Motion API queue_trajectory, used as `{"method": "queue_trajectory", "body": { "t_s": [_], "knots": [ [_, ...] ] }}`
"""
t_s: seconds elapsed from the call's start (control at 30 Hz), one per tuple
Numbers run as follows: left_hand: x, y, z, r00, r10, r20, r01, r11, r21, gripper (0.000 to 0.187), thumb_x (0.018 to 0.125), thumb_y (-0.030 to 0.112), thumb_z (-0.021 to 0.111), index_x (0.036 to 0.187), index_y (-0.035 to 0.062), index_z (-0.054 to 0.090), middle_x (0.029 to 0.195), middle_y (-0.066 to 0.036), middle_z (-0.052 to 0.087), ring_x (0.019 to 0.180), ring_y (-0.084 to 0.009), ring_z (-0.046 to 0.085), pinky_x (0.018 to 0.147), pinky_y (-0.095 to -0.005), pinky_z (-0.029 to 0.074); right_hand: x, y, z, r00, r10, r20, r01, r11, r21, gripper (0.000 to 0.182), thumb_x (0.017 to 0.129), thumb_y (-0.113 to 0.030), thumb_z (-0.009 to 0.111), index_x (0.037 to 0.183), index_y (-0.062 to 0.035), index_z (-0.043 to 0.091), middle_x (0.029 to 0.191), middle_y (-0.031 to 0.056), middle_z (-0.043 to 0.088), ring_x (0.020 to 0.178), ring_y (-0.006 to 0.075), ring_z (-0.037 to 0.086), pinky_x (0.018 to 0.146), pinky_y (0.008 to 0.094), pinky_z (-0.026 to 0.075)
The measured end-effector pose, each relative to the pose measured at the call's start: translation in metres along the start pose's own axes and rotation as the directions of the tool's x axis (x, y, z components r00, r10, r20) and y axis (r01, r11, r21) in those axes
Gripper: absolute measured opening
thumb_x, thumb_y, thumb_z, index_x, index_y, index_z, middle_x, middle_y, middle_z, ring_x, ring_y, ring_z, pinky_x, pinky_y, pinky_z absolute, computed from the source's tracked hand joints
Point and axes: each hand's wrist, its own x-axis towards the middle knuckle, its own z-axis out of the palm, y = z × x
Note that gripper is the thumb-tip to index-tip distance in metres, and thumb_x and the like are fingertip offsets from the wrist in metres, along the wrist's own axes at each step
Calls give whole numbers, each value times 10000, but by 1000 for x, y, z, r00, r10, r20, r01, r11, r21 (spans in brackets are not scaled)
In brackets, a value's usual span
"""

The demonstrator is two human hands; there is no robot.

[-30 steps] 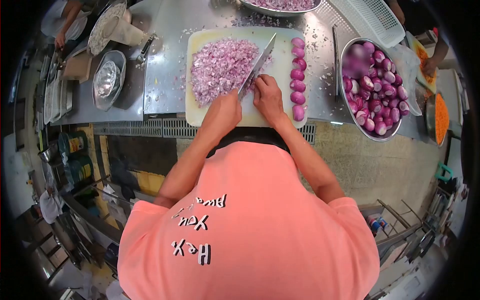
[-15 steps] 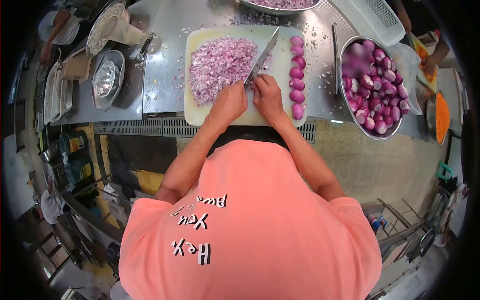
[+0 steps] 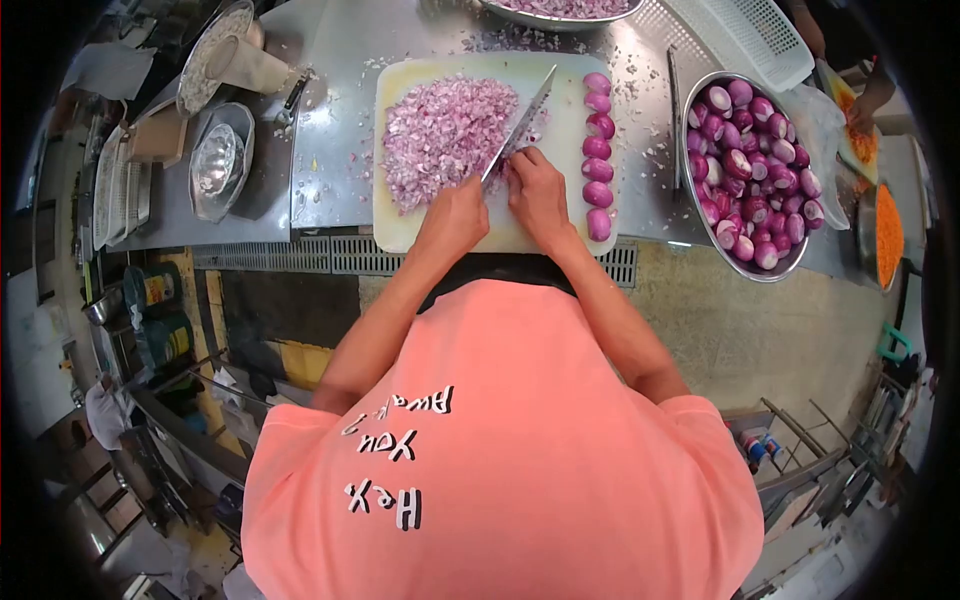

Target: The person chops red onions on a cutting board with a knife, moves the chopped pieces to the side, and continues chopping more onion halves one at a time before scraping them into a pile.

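Note:
My left hand (image 3: 455, 220) is closed round the handle of a kitchen knife (image 3: 527, 112). Its blade slants up and to the right across the white cutting board (image 3: 400, 232). My right hand (image 3: 537, 193) is closed, fingertips bent against a red onion (image 3: 506, 165) beside the blade; the fingers hide most of it. Left of the knife lies a heap of chopped red onion (image 3: 440, 140). A column of several peeled red onion halves (image 3: 597, 148) runs along the board's right side.
A metal bowl of peeled red onions (image 3: 745, 265) stands at right, near a white basket (image 3: 765, 50) and a bowl of orange bits (image 3: 888, 235). Chopped onion fills a bowl (image 3: 560, 18) at the top. Metal bowls (image 3: 225, 160) sit at left. Another person's hand (image 3: 860, 112) is at far right.
My left hand and the knife handle have dropped slightly, tilting the blade a little. My right hand stays almost in place at the onion. The whole view has shifted slightly.

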Motion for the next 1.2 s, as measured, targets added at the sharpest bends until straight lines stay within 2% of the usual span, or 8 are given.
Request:
{"method": "queue_trajectory", "body": {
  "t_s": [0.33, 0.47, 0.67, 0.8, 0.93, 1.0, 1.07, 1.2],
  "knots": [
    [6, 4, 5, 998, 54, -26, -55, 997, -45, 150, 891, 81, 506, 909, -63, 545, 750, -311, 600, 773, -491, 601, 675, -544, 458, 0, 2, -2, 999, 3, 39, -5, 999, 47, 85, 781, 58, 568, 859, 30, 587, 889, 195, 574, 814, 419, 590, 699, 479, 487],
    [-4, 11, -12, 999, -40, 34, 41, 999, -21, 169, 901, 94, 505, 934, -64, 553, 754, -316, 598, 771, -491, 603, 678, -540, 462, 2, 4, -5, 999, -4, 38, 2, 999, 54, 94, 776, 75, 567, 860, 36, 581, 885, 199, 570, 805, 423, 588, 699, 478, 488],
    [7, 4, 3, 1000, 29, 10, -28, 997, -79, 170, 897, 100, 510, 956, -51, 561, 762, -310, 602, 792, -490, 605, 689, -538, 465, 1, 8, -1, 999, -35, -3, 35, 997, 65, 108, 758, 96, 570, 849, 36, 571, 862, 194, 569, 785, 422, 586, 690, 473, 487],
    [-1, 11, -2, 995, -67, 68, 70, 996, -56, 159, 898, 99, 514, 917, -51, 562, 788, -321, 600, 796, -494, 597, 685, -532, 464, 0, 9, 0, 1000, -5, -21, 7, 997, 76, 118, 748, 95, 572, 848, 32, 571, 865, 197, 568, 792, 426, 585, 687, 473, 487],
    [11, 3, 1, 1000, 14, -10, -15, 996, -91, 159, 894, 104, 521, 922, -49, 557, 763, -318, 604, 781, -495, 604, 684, -553, 454, 0, 11, -5, 998, -48, 28, 46, 998, 48, 144, 739, 92, 568, 861, 16, 584, 881, 171, 584, 850, 396, 587, 718, 456, 492],
    [3, 7, -12, 999, -45, 28, 45, 999, -5, 162, 895, 101, 523, 926, -54, 552, 752, -322, 601, 777, -496, 605, 681, -557, 451, 4, 8, -10, 997, -62, 38, 61, 998, 17, 157, 737, 90, 566, 868, 7, 590, 886, 158, 591, 876, 380, 586, 731, 449, 495],
    [-3, 0, -3, 998, -66, 18, 66, 998, 3, 161, 893, 100, 523, 925, -55, 553, 754, -321, 602, 777, -497, 604, 680, -557, 452, 4, 7, -16, 987, -153, 46, 151, 988, 30, 186, 736, 80, 568, 891, -18, 602, 894, 127, 603, 910, 342, 580, 746, 435, 501],
    [4, -2, -1, 996, -81, 21, 82, 996, -22, 154, 889, 90, 523, 918, -59, 548, 754, -322, 602, 772, -500, 603, 675, -553, 453, 3, 13, -12, 977, -166, 132, 172, 984, -36, 193, 740, 70, 579, 898, -37, 608, 891, 117, 607, 894, 331, 576, 731, 433, 501]
  ]
}}
